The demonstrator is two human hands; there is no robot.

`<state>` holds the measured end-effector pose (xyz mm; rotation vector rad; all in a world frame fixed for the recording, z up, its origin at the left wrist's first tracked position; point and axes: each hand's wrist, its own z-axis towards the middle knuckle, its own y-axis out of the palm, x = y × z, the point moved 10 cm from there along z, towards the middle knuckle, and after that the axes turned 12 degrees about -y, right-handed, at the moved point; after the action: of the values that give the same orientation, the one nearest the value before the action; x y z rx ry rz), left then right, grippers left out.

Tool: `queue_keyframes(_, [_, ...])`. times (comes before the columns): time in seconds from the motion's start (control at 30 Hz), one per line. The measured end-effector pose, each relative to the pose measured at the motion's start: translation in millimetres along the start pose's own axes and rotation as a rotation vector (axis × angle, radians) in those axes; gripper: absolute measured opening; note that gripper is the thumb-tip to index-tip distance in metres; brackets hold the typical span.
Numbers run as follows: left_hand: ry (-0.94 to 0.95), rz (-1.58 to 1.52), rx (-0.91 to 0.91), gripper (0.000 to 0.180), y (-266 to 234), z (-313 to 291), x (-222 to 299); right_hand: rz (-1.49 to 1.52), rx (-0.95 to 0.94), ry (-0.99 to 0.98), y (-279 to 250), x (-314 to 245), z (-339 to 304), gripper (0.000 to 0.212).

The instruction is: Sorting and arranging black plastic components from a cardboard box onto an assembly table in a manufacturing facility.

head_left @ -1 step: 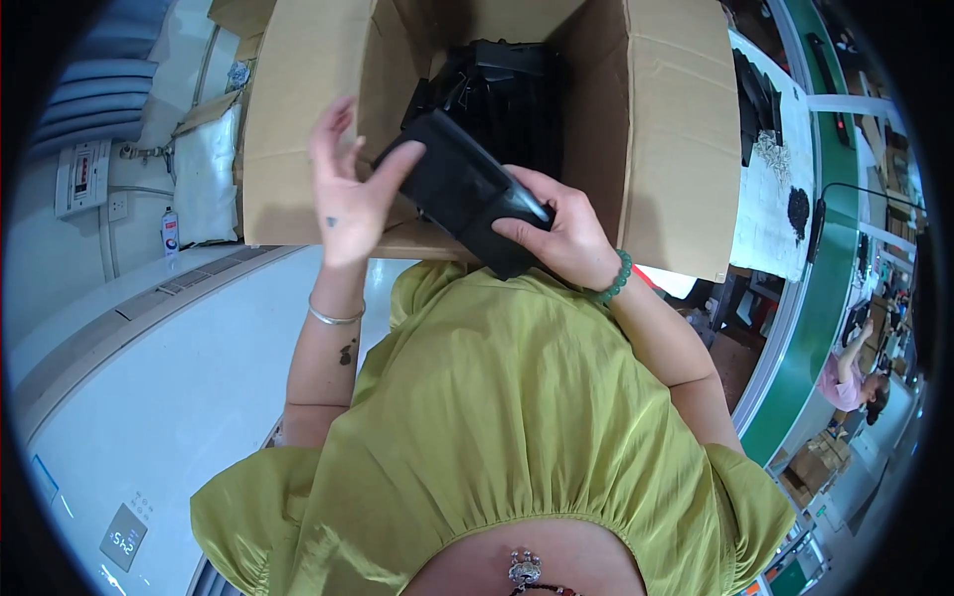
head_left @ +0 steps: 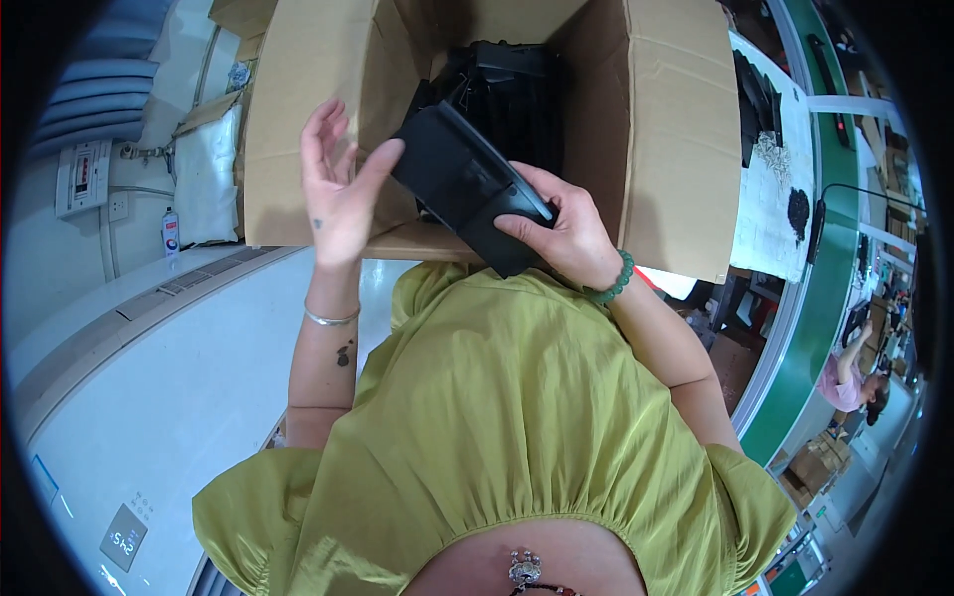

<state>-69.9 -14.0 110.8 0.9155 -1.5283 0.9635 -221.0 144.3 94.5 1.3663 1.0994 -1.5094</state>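
At the near rim of the carton [head_left: 686, 139], my right hand [head_left: 571, 230] pinches a black case [head_left: 445, 164] (my left hand [head_left: 338, 207] is spread).

Left hand [head_left: 341, 199] spread, right hand [head_left: 574, 233] curled

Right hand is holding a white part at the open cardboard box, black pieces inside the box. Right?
One thing off: the head view shows a black part, not a white one. The rest stands: the right hand holds it at the open cardboard box, with black pieces inside.
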Motion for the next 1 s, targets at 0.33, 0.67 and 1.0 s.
queue_keyframes(0.33, [-0.66, -1.08, -0.605, 0.072, 41, -79, -51, -0.623, -0.66, 0.02, 84, -12, 5, 0.049])
queue_keyframes(0.67, [-0.921, -1.068, -0.483, 0.068, 13, -149, -76, -0.804, -0.34, 0.192, 31, 221, 180, 0.029])
queue_keyframes(1.0, [-0.752, -1.237, -0.324, 0.066, -17, -150, -66, -0.858, -0.054, 0.39, 31, 277, 177, 0.017])
